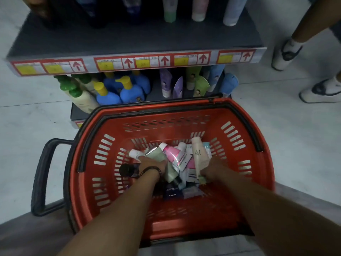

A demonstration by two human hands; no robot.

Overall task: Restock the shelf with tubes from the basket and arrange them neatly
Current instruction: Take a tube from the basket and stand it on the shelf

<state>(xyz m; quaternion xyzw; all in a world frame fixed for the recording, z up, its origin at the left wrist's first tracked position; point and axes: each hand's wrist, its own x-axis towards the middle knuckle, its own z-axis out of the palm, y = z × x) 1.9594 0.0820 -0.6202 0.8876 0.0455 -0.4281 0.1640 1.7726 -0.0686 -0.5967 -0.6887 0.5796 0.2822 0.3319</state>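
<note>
Head view: the shelf (129,39) across the top of the frame has a few standing tubes (198,10) at upper right and bare board beside them. The red basket (184,226) at centre holds a heap of tubes (175,157), so I'd judge restocking barely begun. Both arms reach down inside: the right hand (214,168) grips a cream tube (198,156), while the left hand (153,162) presses into the heap, its grasp hidden.
</note>
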